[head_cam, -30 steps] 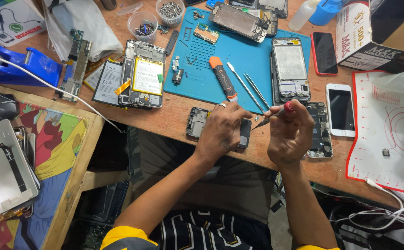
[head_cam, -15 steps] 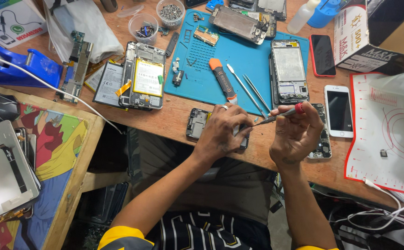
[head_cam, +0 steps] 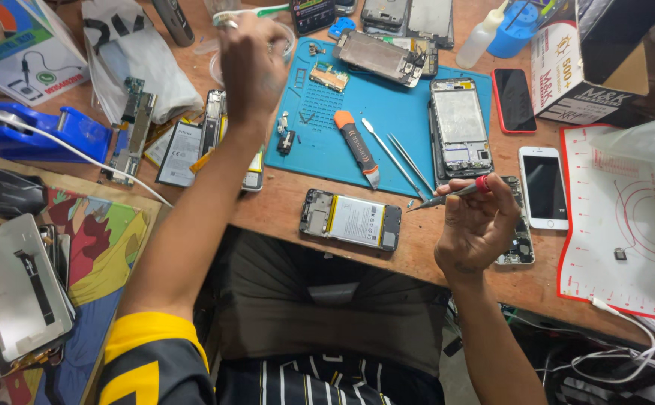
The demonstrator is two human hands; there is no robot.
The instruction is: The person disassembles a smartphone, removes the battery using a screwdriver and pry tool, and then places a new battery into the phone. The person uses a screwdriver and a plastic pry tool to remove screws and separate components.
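My right hand grips a thin screwdriver with a red cap, its tip pointing left just above the table edge. An opened phone with its battery showing lies on the wooden table between my arms, untouched. My left hand has reached far forward to the clear plastic cups at the back of the table, fingers curled over them; whether it holds anything I cannot tell. Behind lies the blue work mat with tweezers, an orange-handled tool and another opened phone.
Left: a blue tape dispenser, phone parts and a white cloth. Right: a red phone, a white phone, a white-and-red mat and a cardboard box. A colourful side table holds a phone back cover.
My left hand left the opened phone at the table edge and reached forward to the cups at the back. The right hand kept the screwdriver and lifted slightly off the phone.
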